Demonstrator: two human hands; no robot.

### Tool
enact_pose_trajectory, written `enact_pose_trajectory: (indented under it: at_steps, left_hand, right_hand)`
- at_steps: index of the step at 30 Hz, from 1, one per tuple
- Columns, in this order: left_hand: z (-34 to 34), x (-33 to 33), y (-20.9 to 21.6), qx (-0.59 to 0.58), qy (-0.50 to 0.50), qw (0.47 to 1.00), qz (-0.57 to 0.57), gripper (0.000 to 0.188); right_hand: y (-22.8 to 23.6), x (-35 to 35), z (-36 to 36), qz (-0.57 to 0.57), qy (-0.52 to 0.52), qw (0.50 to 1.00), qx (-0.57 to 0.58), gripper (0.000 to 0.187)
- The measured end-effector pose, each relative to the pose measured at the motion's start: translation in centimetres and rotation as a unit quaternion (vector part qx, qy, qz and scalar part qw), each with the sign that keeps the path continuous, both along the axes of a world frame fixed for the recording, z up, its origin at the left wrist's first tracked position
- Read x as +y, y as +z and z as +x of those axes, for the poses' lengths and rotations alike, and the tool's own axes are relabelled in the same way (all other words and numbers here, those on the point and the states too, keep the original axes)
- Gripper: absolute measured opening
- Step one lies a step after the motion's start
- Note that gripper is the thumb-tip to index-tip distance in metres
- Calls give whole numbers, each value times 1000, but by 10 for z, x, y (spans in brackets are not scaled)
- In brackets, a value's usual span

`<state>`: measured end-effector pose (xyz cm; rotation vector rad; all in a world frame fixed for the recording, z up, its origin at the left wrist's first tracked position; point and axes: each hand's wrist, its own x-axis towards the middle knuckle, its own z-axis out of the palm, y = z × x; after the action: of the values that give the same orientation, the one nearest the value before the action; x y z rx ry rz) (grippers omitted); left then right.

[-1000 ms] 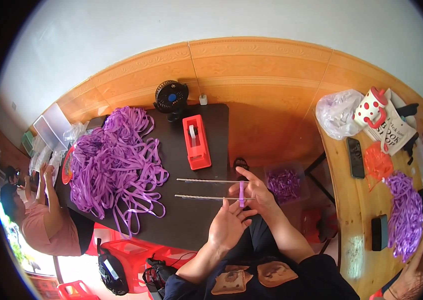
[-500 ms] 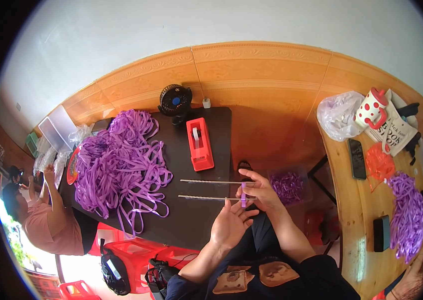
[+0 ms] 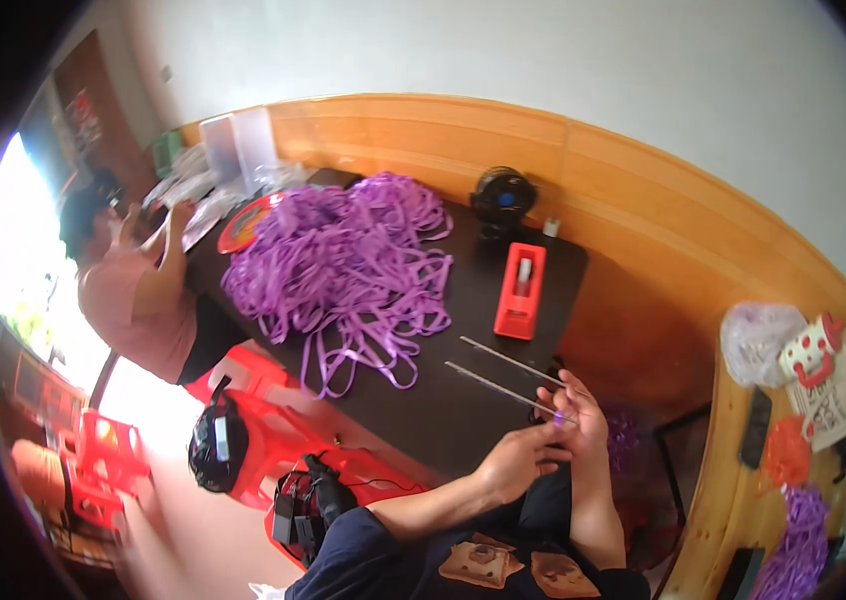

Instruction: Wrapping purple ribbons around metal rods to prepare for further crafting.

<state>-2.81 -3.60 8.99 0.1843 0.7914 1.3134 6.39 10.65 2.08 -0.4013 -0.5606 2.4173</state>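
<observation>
Purple blazes out of that ribbon heap (image 3: 343, 255), bright red off the tape dispenser (image 3: 517, 321), a blue hub (image 3: 507, 200) dotting the black fan (image 3: 493, 186), red spots on a white cup (image 3: 805, 352), silvery grey along the rods (image 3: 493, 384)!

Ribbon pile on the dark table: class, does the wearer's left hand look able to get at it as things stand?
Probably yes: between the left hand and the ribbon pile lies dark tabletop, with the thin rods to one side of that path.

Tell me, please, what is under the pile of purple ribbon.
The purple ribbon lies on the dark table; part of a red tray shows at its left edge. Anything beneath the pile's middle is covered from view.
</observation>
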Motion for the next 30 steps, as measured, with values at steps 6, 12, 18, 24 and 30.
enact_pose_trajectory:
  at_steps: [6, 12, 18, 24, 30]
  left_hand:
    - [-36, -61, 55, 237, -55, 953, 180, 25]
    - [-114, -66, 54, 896, 196, 392, -77, 23]
    - [-101, -52, 13, 876, 237, 411, 90, 13]
    - [-61, -53, 23, 758, 73, 545, 350, 19]
    - [-105, -71, 29, 729, 178, 593, 293, 21]
  right_hand:
    - [-4, 8, 46, 2, -73, 992, 101, 31]
    - [-33, 67, 137, 318, -227, 771, -502, 33]
    - [50, -16, 95, 506, -290, 695, -421, 29]
    - [115, -97, 4, 651, -52, 734, -187, 50]
    - [92, -89, -8, 738, 8, 649, -183, 30]
